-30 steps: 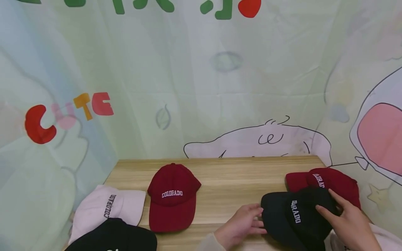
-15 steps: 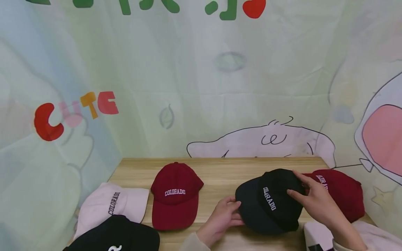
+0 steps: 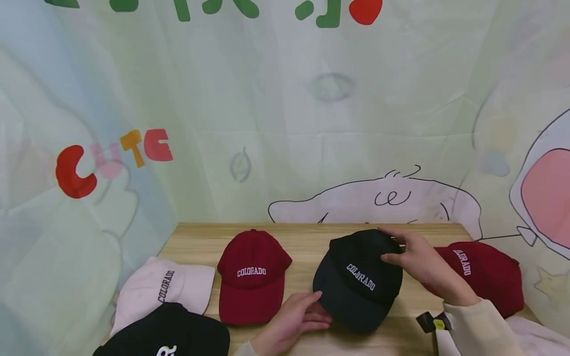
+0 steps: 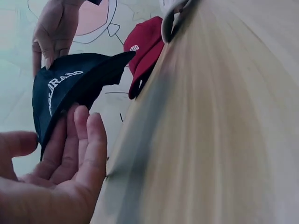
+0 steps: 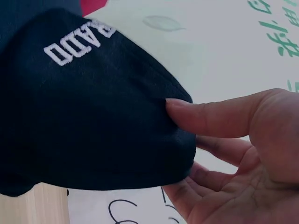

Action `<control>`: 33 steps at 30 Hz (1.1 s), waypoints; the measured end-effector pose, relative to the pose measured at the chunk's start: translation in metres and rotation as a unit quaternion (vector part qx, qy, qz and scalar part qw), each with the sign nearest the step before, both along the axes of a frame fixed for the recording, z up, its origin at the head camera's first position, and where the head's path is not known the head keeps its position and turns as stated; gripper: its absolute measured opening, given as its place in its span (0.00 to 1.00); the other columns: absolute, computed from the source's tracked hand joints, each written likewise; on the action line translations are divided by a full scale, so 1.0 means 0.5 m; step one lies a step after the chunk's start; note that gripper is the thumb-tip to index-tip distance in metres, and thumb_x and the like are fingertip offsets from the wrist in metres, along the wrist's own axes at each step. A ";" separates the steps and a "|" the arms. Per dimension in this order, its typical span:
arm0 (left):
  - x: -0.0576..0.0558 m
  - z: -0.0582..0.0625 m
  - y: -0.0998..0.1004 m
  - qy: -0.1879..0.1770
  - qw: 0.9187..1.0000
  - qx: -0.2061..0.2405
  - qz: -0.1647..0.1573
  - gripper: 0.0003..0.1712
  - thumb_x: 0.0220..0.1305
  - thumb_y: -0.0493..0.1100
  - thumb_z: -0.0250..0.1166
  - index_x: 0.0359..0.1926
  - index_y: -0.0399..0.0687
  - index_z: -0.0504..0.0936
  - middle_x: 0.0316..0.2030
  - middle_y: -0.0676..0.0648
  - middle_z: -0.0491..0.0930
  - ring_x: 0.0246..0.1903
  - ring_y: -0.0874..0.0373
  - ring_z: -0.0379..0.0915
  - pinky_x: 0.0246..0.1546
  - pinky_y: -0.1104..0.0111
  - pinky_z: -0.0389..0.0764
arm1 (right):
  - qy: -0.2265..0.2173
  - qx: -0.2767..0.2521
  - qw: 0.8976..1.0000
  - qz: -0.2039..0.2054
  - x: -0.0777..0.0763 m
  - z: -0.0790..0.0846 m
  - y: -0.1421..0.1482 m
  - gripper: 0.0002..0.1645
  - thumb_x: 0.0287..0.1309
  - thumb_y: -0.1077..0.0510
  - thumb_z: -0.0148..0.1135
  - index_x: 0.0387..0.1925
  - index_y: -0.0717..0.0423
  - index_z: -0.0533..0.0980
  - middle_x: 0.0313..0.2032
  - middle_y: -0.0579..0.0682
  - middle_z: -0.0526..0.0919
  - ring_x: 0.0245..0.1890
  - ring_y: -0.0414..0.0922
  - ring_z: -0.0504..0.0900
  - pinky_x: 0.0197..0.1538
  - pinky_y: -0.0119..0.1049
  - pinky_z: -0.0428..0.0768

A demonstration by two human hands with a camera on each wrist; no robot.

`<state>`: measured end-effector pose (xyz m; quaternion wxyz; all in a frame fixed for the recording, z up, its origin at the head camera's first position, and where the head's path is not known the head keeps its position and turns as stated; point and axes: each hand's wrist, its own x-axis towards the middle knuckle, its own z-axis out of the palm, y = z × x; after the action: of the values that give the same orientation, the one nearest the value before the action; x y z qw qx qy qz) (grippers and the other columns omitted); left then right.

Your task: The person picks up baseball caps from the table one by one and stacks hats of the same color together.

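Note:
A dark cap (image 3: 362, 282) lettered COLORADO is held tilted by both hands over the wooden table, brim toward the lower left. My left hand (image 3: 296, 316) holds the brim edge, thumb on the upper side and fingers underneath, as the left wrist view shows with the brim (image 4: 74, 100). At the back of the crown (image 5: 107, 121), my right hand (image 3: 423, 264) pinches the fabric between thumb and fingers. Left of the held cap lies a dark red COLORADO cap (image 3: 251, 279), brim to the front. Another dark red cap (image 3: 485, 277) is partly hidden behind the right forearm.
At the left of the wooden table (image 3: 311, 237) lie a pale pink COLORADO cap (image 3: 166, 289) and, overlapping it in front, a black cap (image 3: 173, 331) with a white letter. Pale fabric (image 3: 534, 336) shows at the lower right. A printed curtain (image 3: 267, 99) hangs behind.
Both hands have carried the dark cap leftward from in front of the right-hand red cap. Its crown has turned upward and away, and more of the right-hand red cap's side is uncovered.

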<state>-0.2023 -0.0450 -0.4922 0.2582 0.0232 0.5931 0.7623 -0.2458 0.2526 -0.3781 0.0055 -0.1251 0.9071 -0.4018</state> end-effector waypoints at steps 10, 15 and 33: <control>0.018 -0.020 -0.021 -0.060 0.997 0.009 -0.043 0.12 0.79 0.43 0.57 0.49 0.37 0.74 0.48 0.35 0.88 0.45 0.54 0.88 0.54 0.58 0.86 | 0.059 0.090 0.993 0.054 -0.074 0.002 -0.075 0.35 0.60 0.70 0.67 0.70 0.59 0.73 0.67 0.64 0.75 0.65 0.64 0.75 0.67 0.64 0.74; 0.023 -0.026 -0.018 -0.116 0.992 0.031 -0.046 0.17 0.79 0.43 0.56 0.58 0.33 0.70 0.55 0.34 0.85 0.53 0.49 0.86 0.61 0.55 0.82 | 0.068 0.128 0.985 0.094 -0.110 0.002 -0.119 0.35 0.59 0.74 0.62 0.69 0.62 0.73 0.67 0.65 0.74 0.67 0.64 0.74 0.69 0.62 0.73; 0.031 -0.035 -0.024 -0.158 0.984 0.076 -0.012 0.30 0.78 0.41 0.48 0.68 0.18 0.63 0.62 0.30 0.79 0.63 0.43 0.80 0.71 0.49 0.72 | 0.022 0.171 0.978 0.120 -0.185 -0.039 -0.223 0.39 0.54 0.76 0.54 0.70 0.58 0.73 0.70 0.62 0.71 0.71 0.59 0.71 0.72 0.55 0.71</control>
<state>-0.1869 -0.0568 -0.5096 0.3554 -0.0711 0.4850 0.7959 -0.3385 0.1409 -0.3975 0.0552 -0.2391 0.9407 -0.2343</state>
